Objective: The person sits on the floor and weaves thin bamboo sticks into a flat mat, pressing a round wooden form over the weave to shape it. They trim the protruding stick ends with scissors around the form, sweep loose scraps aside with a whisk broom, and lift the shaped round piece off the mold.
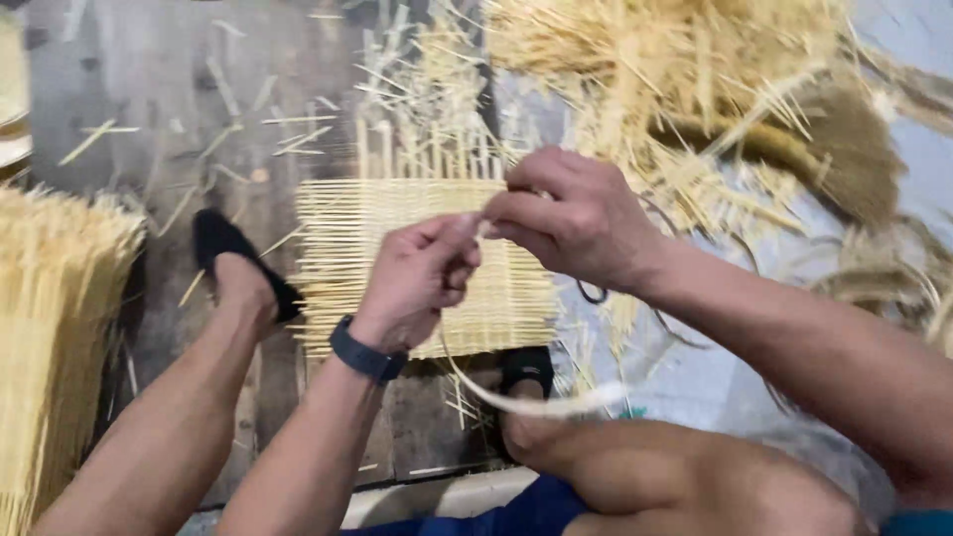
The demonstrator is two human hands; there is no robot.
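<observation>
Nearest you, your knee [685, 486] sits low in view, and a pale flat strip [541, 402] curves loose over it and rises to your hands. Your left hand [417, 278], with a dark wristband [367, 352], has its fingers closed in a pinch on the strip's upper end, and your right hand [576, 223] has its fingers closed on the same end, the 2 hands touching. Keep that pinch firm and the strip flat, not twisted, so it stays even as you draw it. Just below and beyond the hands lies the woven mat [397, 248] of thin sticks on the dark wooden floor [149, 89], pinned by your 2 feet in black shoes [233, 253]; hold that pressure so the mat does not slide. A bundle of sticks [50, 328] lies at the left, and a loose heap of straw [675, 69] beyond.
</observation>
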